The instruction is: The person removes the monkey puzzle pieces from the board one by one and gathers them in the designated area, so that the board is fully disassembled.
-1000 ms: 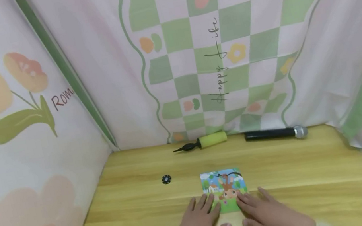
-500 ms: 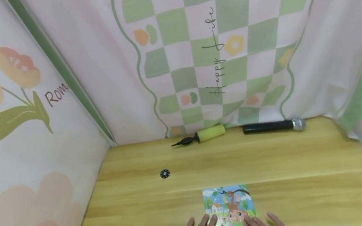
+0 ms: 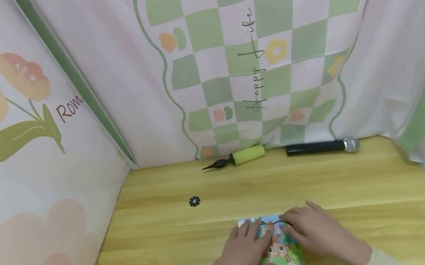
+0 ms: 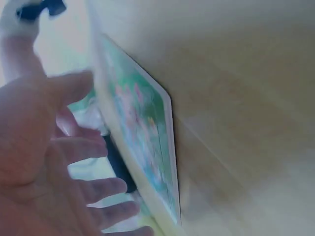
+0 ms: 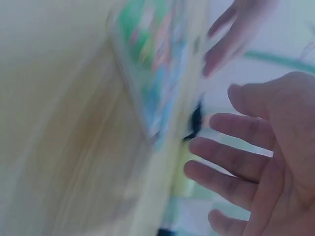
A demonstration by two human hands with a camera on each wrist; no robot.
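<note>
Pressing flat on the picture puzzle (image 3: pixel 277 246) at the table's (image 3: pixel 378 198) near edge, the left hand (image 3: pixel 241 257) and right hand (image 3: pixel 320 234) lay with fingers straight and slightly spread — nothing gripped. Best handling, I judged, was even downward pressure from both palms so pieces stayed seated — no dragging. Far off lay a black disc (image 3: pixel 194 201), a pump (image 3: pixel 238 157) and a microphone (image 3: pixel 322 147).

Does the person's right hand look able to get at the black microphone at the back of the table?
Probably yes. The right hand lies flat on the puzzle card, holding nothing, and bare table lies between it and the microphone.
</note>
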